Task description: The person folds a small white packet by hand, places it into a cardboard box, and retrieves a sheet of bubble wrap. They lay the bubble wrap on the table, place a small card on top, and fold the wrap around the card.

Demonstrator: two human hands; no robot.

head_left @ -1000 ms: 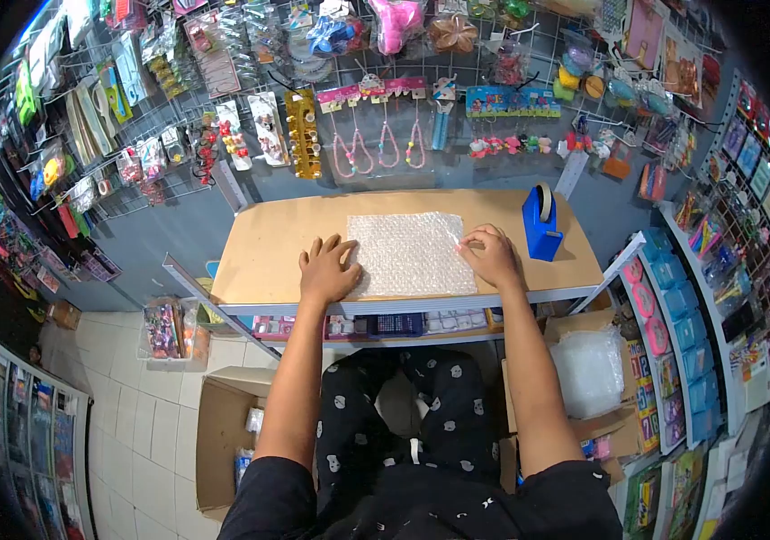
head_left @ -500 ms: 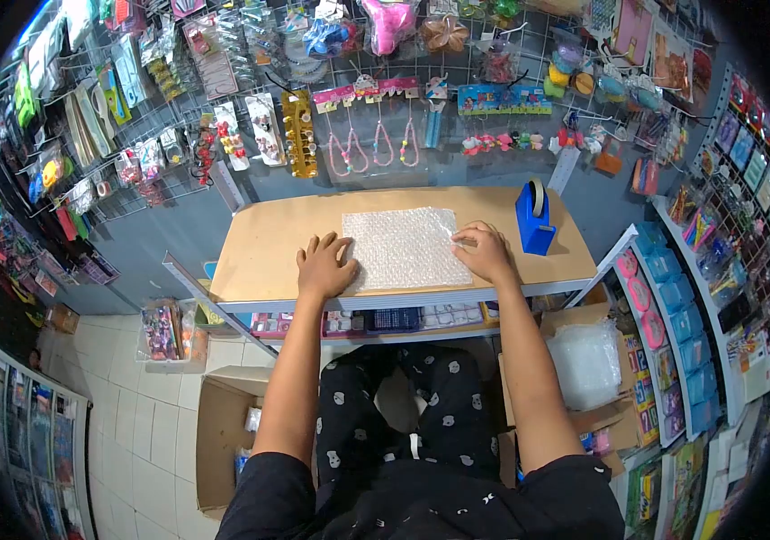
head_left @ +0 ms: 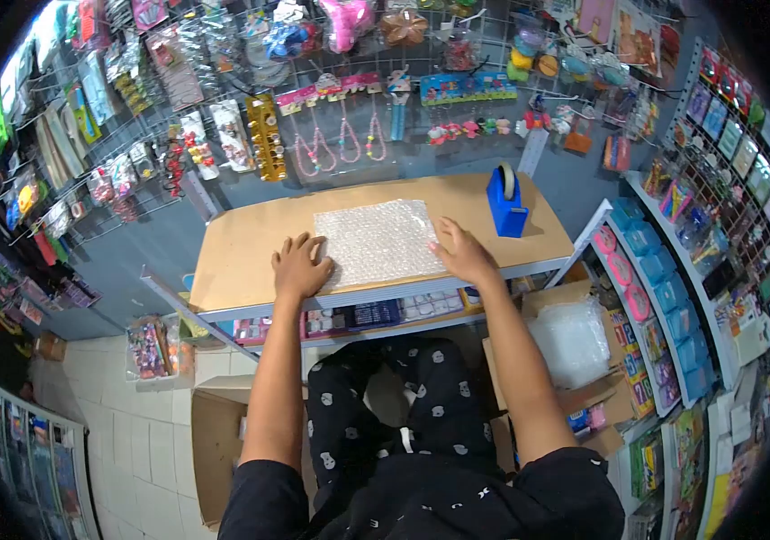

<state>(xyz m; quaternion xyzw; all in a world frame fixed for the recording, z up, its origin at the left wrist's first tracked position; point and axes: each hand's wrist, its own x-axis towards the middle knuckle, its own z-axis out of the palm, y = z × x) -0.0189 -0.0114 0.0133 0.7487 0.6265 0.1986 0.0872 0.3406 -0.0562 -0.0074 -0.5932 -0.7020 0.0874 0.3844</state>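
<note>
A flat sheet of bubble wrap (head_left: 376, 238) lies on the light wooden tabletop (head_left: 245, 238). At the sheet's left edge, my left hand (head_left: 301, 268) rests on the table with fingers spread, its thumb close to the lower left corner. On the opposite side, my right hand (head_left: 466, 256) lies along the right edge, fingers partly extended and apart, the thumb touching or close to the sheet. Neither hand grips anything. A blue tape dispenser (head_left: 508, 209) with a roll of tape stands to the right, beyond my right hand.
Hair accessories and bead necklaces (head_left: 340, 139) hang on a wire rack behind the table. Beneath the tabletop is a shelf of small goods (head_left: 376, 312). Cardboard boxes stand on both sides of my legs; the right one holds clear plastic wrap (head_left: 569, 342). Stocked shelves (head_left: 646, 261) line the right side.
The whole view has shifted, so the table and rack appear further left. My right hand's fingers have loosened and spread at the sheet's edge. The bubble wrap stays flat on the table.
</note>
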